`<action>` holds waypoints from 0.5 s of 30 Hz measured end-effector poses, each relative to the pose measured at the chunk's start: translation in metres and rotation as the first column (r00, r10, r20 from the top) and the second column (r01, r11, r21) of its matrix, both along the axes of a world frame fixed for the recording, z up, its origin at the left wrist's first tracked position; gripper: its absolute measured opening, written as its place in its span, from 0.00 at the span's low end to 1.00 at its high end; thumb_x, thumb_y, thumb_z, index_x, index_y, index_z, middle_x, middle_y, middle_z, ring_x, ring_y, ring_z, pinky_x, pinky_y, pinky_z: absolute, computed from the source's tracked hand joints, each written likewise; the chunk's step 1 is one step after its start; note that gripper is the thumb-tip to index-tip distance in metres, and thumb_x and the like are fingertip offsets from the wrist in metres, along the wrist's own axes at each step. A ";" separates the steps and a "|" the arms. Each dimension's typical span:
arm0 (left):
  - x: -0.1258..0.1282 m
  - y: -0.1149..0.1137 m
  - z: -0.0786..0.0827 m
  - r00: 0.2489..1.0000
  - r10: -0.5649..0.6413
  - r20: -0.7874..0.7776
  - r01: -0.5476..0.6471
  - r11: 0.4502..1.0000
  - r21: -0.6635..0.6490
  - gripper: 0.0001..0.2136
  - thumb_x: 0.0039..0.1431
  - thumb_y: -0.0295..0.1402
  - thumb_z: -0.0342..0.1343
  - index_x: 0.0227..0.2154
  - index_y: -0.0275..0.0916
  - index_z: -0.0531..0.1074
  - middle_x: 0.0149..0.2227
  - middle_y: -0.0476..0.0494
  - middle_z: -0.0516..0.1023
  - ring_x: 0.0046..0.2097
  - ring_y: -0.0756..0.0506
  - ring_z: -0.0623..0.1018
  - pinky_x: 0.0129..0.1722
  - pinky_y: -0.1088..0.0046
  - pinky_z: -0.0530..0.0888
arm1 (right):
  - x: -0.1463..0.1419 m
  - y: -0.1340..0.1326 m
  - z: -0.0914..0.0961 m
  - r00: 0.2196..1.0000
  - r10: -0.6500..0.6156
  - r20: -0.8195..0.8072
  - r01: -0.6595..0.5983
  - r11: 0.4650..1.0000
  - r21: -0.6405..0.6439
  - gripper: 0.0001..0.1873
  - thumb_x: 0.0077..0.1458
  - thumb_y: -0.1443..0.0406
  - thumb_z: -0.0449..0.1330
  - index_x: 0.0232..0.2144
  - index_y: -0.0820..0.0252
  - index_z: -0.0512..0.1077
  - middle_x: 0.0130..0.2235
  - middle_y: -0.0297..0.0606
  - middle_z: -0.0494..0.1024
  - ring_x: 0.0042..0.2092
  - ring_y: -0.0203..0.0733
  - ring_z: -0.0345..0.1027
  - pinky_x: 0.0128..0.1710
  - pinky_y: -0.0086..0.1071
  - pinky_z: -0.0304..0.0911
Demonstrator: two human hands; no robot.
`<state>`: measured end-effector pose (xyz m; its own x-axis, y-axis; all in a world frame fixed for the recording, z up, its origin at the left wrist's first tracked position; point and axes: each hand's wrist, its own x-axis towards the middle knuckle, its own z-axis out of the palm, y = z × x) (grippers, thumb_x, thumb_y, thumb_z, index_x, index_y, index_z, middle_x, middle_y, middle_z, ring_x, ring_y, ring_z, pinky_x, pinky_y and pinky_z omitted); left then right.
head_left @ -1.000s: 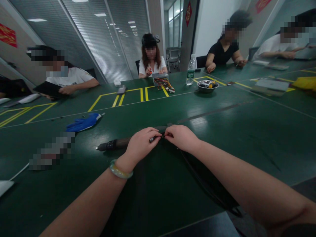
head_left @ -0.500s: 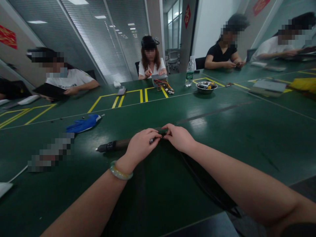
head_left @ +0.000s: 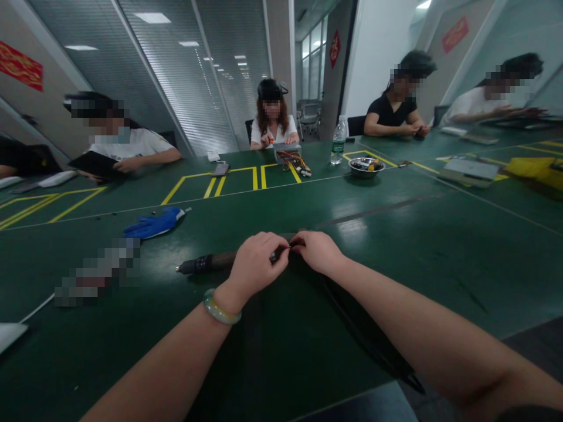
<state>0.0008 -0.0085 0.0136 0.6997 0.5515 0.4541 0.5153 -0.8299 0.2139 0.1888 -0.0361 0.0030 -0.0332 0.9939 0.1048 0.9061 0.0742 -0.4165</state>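
Both hands are together on a black corded electric screwdriver (head_left: 211, 263) lying flat on the green table mat (head_left: 396, 234) — left hand (head_left: 257, 264) curled over the barrel, right hand (head_left: 316, 252) coming in from the other side. Its fingertips (head_left: 299, 241) are pinched right up against the left hand's, around a small dark bit (head_left: 279, 254) of the tool, too tiny to make out properly. So it's a tight, narrow grip, with the hands basically touching. There's a pale green bangle (head_left: 222, 309) on the left wrist, and a black cord (head_left: 365, 328) runs under the right forearm toward the near table edge. A blue glove (head_left: 155, 224) sits off to the left. Across the table, a person in a white top (head_left: 272, 132) sits behind a bundle of colored wires (head_left: 294, 161), with a water bottle (head_left: 338, 143) and steel bowl (head_left: 366, 167) further right
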 end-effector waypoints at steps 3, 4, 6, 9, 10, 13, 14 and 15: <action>0.002 -0.011 0.002 0.952 -0.264 -0.158 0.232 0.953 -0.193 0.07 0.61 0.34 0.50 0.31 0.40 0.72 0.28 0.50 0.74 0.29 0.51 0.72 0.32 0.74 0.66 | -0.002 0.001 0.001 0.999 -0.041 -0.007 0.040 0.999 -0.034 0.09 0.59 0.64 0.60 0.41 0.53 0.77 0.40 0.34 0.79 0.42 0.41 0.72 0.42 0.30 0.63; 0.003 -0.014 0.001 0.910 -0.362 -0.200 0.302 0.912 -0.276 0.06 0.60 0.34 0.52 0.31 0.40 0.72 0.26 0.52 0.73 0.27 0.52 0.71 0.30 0.75 0.64 | -0.002 0.002 0.001 0.999 -0.054 -0.010 0.053 0.998 -0.039 0.08 0.58 0.64 0.60 0.41 0.53 0.77 0.39 0.34 0.79 0.41 0.40 0.72 0.42 0.30 0.63; 0.005 -0.016 -0.001 0.862 -0.450 -0.232 0.336 0.852 -0.402 0.06 0.59 0.36 0.54 0.31 0.40 0.72 0.24 0.53 0.72 0.26 0.53 0.70 0.27 0.77 0.62 | -0.003 0.003 0.001 0.997 -0.073 -0.013 0.073 0.997 -0.040 0.08 0.58 0.64 0.60 0.40 0.53 0.77 0.39 0.34 0.79 0.41 0.40 0.72 0.41 0.30 0.62; 0.006 -0.015 -0.004 0.873 -0.437 -0.215 0.297 0.827 -0.477 0.09 0.61 0.40 0.54 0.33 0.40 0.73 0.25 0.53 0.72 0.26 0.53 0.69 0.26 0.78 0.61 | -0.004 0.003 -0.001 0.996 -0.091 -0.014 0.091 0.995 -0.028 0.07 0.58 0.63 0.61 0.39 0.54 0.77 0.38 0.34 0.79 0.41 0.40 0.72 0.40 0.30 0.62; 0.005 -0.014 -0.004 0.878 -0.431 -0.207 0.288 0.823 -0.490 0.10 0.61 0.41 0.54 0.33 0.40 0.73 0.25 0.53 0.72 0.26 0.53 0.69 0.26 0.78 0.61 | -0.005 0.003 -0.001 0.995 -0.094 -0.015 0.094 0.995 -0.022 0.07 0.57 0.63 0.61 0.39 0.54 0.77 0.38 0.34 0.79 0.40 0.40 0.72 0.40 0.29 0.62; 0.002 -0.012 -0.002 0.879 -0.437 -0.189 0.290 0.806 -0.516 0.11 0.61 0.42 0.54 0.33 0.40 0.73 0.26 0.53 0.73 0.27 0.53 0.70 0.27 0.78 0.61 | -0.007 0.004 0.000 0.994 -0.103 -0.022 0.102 0.994 -0.026 0.07 0.57 0.63 0.61 0.38 0.54 0.77 0.36 0.34 0.79 0.38 0.39 0.72 0.37 0.28 0.62; 0.001 -0.011 -0.001 0.879 -0.440 -0.184 0.293 0.803 -0.520 0.11 0.61 0.42 0.54 0.33 0.40 0.73 0.26 0.53 0.73 0.27 0.53 0.70 0.27 0.78 0.61 | -0.006 0.004 0.001 0.994 -0.107 -0.025 0.106 0.994 -0.038 0.07 0.57 0.63 0.61 0.38 0.54 0.77 0.35 0.33 0.79 0.36 0.38 0.72 0.36 0.28 0.61; 0.000 -0.011 -0.001 0.880 -0.440 -0.179 0.294 0.801 -0.522 0.11 0.61 0.43 0.54 0.33 0.40 0.73 0.27 0.53 0.73 0.27 0.53 0.70 0.27 0.78 0.61 | -0.004 0.006 0.002 0.993 -0.114 -0.030 0.112 0.992 -0.056 0.07 0.57 0.63 0.61 0.38 0.54 0.77 0.34 0.33 0.79 0.34 0.37 0.71 0.34 0.27 0.61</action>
